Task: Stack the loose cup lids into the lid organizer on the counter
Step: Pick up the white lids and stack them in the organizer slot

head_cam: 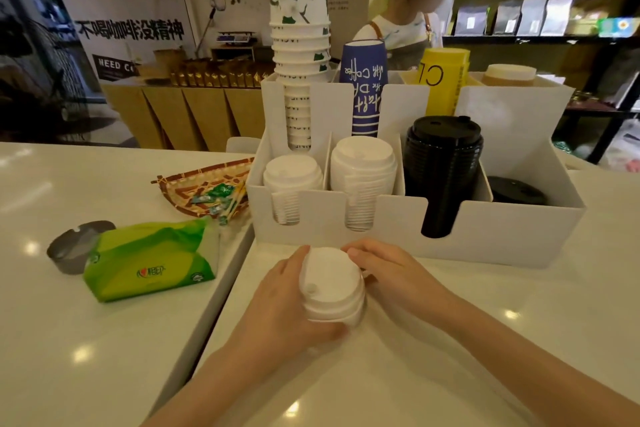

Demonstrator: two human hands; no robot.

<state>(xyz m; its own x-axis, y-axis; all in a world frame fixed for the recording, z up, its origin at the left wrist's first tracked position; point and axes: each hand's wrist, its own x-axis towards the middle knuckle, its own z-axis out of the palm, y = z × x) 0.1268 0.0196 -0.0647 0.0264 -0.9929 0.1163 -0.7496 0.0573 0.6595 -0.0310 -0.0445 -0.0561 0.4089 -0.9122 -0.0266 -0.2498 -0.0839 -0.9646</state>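
A short stack of white cup lids (330, 282) sits on the white counter just in front of the organizer. My left hand (284, 302) wraps its left side and front, and my right hand (384, 270) presses against its right side and back. The white lid organizer (485, 236) stands behind. Its front row holds two stacks of white lids (292, 173) (362, 156), a tall stack of black lids (443, 146) and a low black lid stack (517, 189) at the right.
Paper cup stacks (299, 45) fill the organizer's back row. A green tissue pack (152, 260), a grey ashtray (74, 246) and a woven tray of sachets (204, 187) lie on the left counter. A person (401, 28) stands behind the organizer.
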